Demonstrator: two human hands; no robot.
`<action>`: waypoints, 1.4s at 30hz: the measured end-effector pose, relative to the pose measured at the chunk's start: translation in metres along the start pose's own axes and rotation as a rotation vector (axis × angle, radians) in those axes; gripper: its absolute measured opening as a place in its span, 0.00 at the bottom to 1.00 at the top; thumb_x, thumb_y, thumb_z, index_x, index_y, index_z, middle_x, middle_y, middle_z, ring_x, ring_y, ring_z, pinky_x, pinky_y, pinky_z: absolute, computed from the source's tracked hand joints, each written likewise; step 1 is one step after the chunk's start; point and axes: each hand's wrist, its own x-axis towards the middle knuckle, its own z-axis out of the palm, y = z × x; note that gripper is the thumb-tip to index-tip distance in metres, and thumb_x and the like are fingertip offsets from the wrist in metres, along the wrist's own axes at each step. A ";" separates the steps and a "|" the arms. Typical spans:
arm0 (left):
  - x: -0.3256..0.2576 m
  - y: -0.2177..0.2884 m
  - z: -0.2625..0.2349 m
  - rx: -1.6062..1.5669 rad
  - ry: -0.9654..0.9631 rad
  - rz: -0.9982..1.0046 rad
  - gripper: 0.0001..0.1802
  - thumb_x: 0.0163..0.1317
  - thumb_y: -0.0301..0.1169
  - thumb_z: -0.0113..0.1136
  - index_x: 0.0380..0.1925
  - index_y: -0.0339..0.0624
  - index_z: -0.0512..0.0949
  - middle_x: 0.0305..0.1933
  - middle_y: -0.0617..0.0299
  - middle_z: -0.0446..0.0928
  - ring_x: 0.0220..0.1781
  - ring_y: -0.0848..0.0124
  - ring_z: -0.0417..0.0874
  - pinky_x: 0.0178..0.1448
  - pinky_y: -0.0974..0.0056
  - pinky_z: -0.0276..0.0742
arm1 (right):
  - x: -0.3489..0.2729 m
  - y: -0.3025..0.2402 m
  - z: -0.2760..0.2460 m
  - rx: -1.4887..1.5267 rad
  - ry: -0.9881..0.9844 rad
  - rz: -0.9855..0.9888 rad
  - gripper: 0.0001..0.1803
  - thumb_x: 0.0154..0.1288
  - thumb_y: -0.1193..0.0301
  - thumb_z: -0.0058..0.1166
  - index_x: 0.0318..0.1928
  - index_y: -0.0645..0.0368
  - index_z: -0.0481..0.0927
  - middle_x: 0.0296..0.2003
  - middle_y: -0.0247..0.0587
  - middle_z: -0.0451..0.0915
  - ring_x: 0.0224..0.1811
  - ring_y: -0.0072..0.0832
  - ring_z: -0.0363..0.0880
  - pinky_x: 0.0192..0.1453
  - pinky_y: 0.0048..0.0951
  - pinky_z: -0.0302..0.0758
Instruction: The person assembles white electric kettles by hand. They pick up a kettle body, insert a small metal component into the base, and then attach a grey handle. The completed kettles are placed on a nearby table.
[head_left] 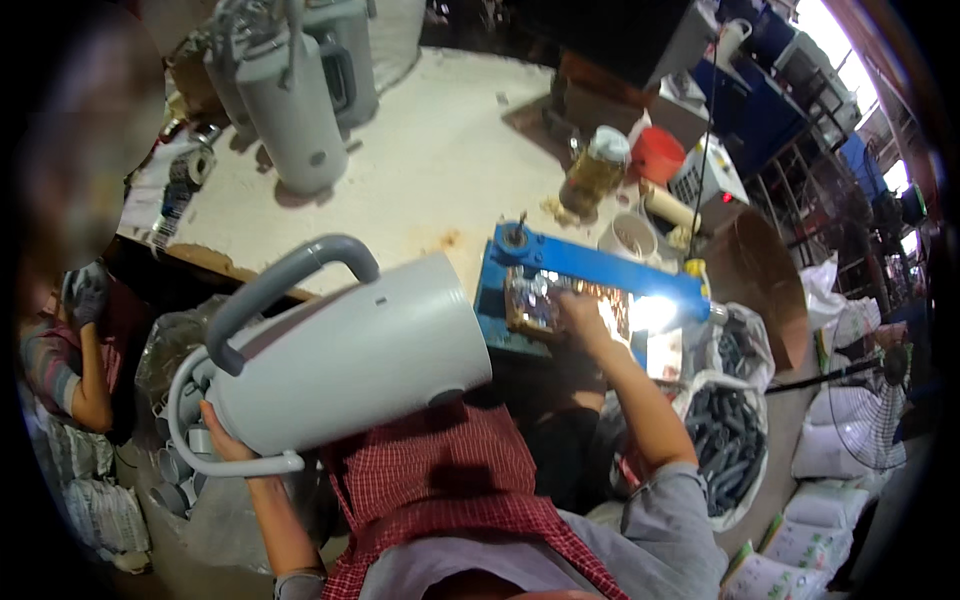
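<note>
Left hand [228, 438] is cupping one end of a light-grey cylindrical jug [370, 355], apparently bearing its weight before the red checked apron [430, 455]; right hand [580, 312], half-curled, grip hidden, is resting at shiny metal pieces [537, 300].

A workshop with a broad, pale table [440, 130], brown stains on its top and its front edge worn. Bright windows [835, 40] glare at upper right, beside dark metal racks [790, 205]. White sacks [835, 435] lie on the grey floor [780, 468], near a round wire fan [875, 410].
</note>
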 end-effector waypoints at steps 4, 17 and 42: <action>0.007 -0.003 0.002 -0.008 -0.071 -0.022 0.31 0.70 0.54 0.40 0.56 0.40 0.72 0.55 0.57 0.76 0.53 0.64 0.79 0.55 0.61 0.77 | 0.003 -0.060 -0.052 0.145 0.215 -0.220 0.12 0.55 0.84 0.57 0.41 0.60 0.81 0.36 0.47 0.83 0.37 0.35 0.84 0.38 0.31 0.80; 0.030 -0.028 0.048 -0.104 -0.127 -0.048 0.31 0.74 0.49 0.31 0.56 0.33 0.72 0.55 0.53 0.77 0.54 0.63 0.79 0.57 0.61 0.77 | 0.104 -0.105 -0.081 0.039 0.624 -0.538 0.08 0.54 0.83 0.61 0.36 0.62 0.82 0.35 0.43 0.84 0.34 0.34 0.85 0.37 0.26 0.81; 0.045 -0.042 0.129 -0.525 -0.172 -0.215 0.31 0.71 0.52 0.43 0.49 0.32 0.75 0.46 0.52 0.80 0.42 0.67 0.83 0.45 0.65 0.82 | 0.032 -0.108 -0.092 0.748 0.342 -0.012 0.22 0.59 0.79 0.59 0.55 0.67 0.76 0.45 0.44 0.80 0.45 0.28 0.79 0.52 0.26 0.74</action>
